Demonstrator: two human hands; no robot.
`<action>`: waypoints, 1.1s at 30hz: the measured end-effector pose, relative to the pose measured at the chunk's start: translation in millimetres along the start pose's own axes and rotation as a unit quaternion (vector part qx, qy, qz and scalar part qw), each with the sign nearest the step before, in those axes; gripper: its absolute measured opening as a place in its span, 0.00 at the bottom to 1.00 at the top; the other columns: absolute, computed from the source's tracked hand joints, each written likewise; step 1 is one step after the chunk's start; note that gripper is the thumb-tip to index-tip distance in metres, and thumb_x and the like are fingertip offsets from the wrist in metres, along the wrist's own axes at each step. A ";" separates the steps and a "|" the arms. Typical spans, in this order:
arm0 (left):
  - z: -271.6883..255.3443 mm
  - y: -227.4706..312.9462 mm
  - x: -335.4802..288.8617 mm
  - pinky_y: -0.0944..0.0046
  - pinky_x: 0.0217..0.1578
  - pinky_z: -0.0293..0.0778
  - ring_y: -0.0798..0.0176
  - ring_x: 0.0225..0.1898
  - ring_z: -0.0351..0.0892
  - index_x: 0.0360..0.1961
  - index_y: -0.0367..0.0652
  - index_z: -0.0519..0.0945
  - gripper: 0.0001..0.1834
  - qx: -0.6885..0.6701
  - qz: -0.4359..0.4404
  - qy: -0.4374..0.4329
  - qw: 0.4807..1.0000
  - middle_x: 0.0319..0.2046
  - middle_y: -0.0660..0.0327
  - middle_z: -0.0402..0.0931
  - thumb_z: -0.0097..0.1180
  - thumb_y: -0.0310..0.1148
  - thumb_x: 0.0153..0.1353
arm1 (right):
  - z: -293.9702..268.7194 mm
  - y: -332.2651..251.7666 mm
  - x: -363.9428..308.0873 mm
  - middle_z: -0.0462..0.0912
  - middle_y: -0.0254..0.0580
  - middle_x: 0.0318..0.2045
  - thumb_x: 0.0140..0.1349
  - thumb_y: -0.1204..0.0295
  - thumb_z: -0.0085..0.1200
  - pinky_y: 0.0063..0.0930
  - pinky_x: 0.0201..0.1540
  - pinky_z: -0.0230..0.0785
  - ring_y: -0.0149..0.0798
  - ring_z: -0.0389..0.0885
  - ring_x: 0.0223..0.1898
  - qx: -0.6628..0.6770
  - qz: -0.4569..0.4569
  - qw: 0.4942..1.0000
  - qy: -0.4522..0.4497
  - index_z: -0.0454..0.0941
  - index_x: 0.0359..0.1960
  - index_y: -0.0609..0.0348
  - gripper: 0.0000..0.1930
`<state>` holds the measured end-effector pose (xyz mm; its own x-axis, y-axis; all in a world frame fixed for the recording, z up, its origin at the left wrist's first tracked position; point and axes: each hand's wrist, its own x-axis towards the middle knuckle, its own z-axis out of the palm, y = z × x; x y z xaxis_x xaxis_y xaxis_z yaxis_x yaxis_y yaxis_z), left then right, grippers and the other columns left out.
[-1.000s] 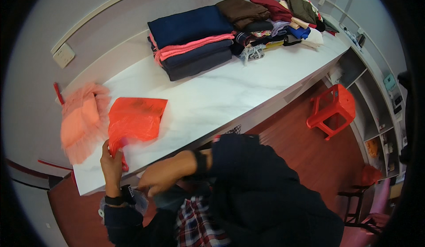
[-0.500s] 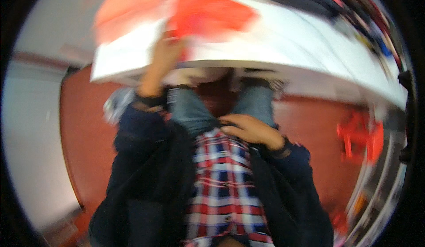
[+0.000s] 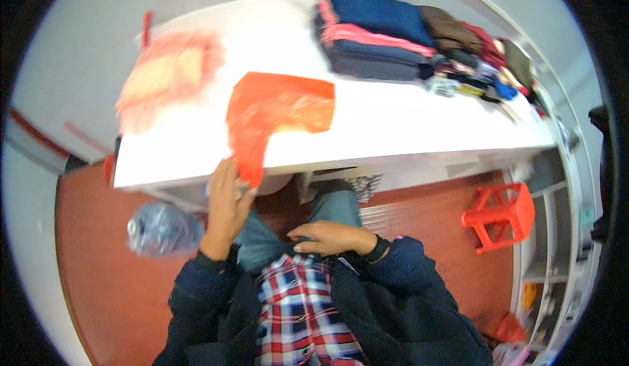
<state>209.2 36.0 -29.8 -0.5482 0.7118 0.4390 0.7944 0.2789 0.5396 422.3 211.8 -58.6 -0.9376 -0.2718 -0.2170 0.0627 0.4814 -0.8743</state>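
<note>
At the front edge of a long white bench with a glossy top, a thin, crinkled orange-red plastic bag lies partly spread, its broad part flat on the surface and its narrow end drawn down to the rim. The left hand is closed on this narrow end, thumb and fingers gathered about it. The right hand, well apart from the left, rests at the waist with its fingers loosely bent; whether it grips anything cannot be told, since its palm is hidden. Beneath it are grey-blue trousers and a red, white and blue plaid shirt. To the left of the bag, just beside it, lies a fluffy peach-pink piece of fabric. Toward the back, right of the bag, stands a neat stack of folded navy, pink and dark grey cloths, adjoined by a looser pile of mixed brown, maroon and olive textiles. On the reddish-brown floor are a large transparent plastic bottle, at left, and a red plastic stool, at right
</note>
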 end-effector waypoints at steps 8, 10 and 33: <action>-0.9 0.6 -6.7 0.51 0.67 0.68 0.40 0.67 0.70 0.70 0.32 0.68 0.36 -0.081 -0.072 -0.005 0.994 0.67 0.40 0.69 0.67 0.28 0.63 | -150.9 -21.4 -50.8 0.86 0.41 0.54 0.76 0.61 0.56 0.28 0.58 0.74 0.32 0.82 0.53 0.060 -0.028 0.970 0.235 0.77 0.65 0.63 0.23; -2.1 4.5 0.9 0.51 0.66 0.69 0.41 0.66 0.71 0.70 0.32 0.68 0.37 -0.099 -0.071 -0.001 0.993 0.67 0.40 0.70 0.68 0.28 0.63 | -194.0 -4.9 -56.7 0.86 0.38 0.53 0.77 0.60 0.56 0.28 0.56 0.75 0.31 0.82 0.52 0.094 0.043 0.954 0.281 0.77 0.65 0.62 0.23; 160.5 82.3 339.1 0.39 0.63 0.70 0.41 0.65 0.69 0.72 0.51 0.67 0.39 -0.393 -0.290 -0.180 0.854 0.69 0.51 0.66 0.62 0.59 0.66 | -350.7 121.7 -50.0 0.80 0.72 0.55 0.59 0.54 0.67 0.45 0.61 0.73 0.63 0.81 0.56 -0.021 0.127 0.743 0.657 0.75 0.55 0.78 0.36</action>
<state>130.6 403.8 48.2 -0.5606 0.7929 -0.2390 -0.0819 0.2341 0.9687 356.8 576.2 -1.9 -0.4241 0.8667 0.2626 0.3087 0.4109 -0.8578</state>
